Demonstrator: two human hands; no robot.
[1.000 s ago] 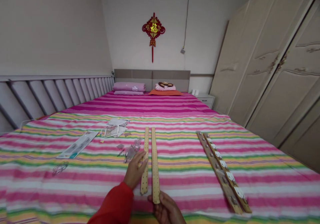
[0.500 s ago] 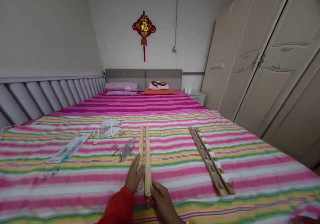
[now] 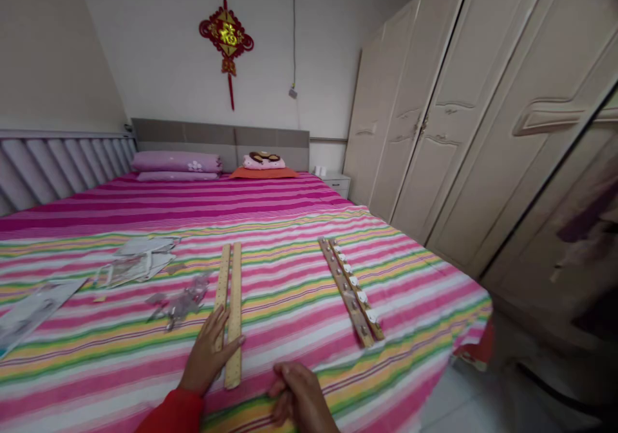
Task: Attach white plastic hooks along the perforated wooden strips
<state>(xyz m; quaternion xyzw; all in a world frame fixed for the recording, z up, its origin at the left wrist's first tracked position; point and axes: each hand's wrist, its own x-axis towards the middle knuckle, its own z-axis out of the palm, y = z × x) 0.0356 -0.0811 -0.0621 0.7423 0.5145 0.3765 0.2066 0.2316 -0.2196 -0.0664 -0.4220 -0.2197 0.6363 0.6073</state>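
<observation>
Two long perforated wooden strips [image 3: 234,298] lie side by side on the striped bedspread [image 3: 120,349]. My left hand [image 3: 206,352], in a red sleeve, rests flat on the near end of the left strip with fingers stretched out. My right hand [image 3: 298,399] sits on the bedspread near the bed's front edge, just right of the strips and apart from them, fingers curled with nothing seen in them. Two more wooden strips [image 3: 351,290], fitted with white and metal hooks, lie further right.
Clear plastic hooks [image 3: 179,299], opened packaging [image 3: 135,260] and a printed card [image 3: 29,309] lie on the left of the bed. Pillows [image 3: 176,163] lie at the headboard. Wardrobe doors [image 3: 458,111] stand right of the bed, with floor [image 3: 463,401] beyond its corner.
The view has swung right, showing the bed's corner and floor. My right hand has let go of the right strip and pulled back to the bed edge. My left hand stays on the strips.
</observation>
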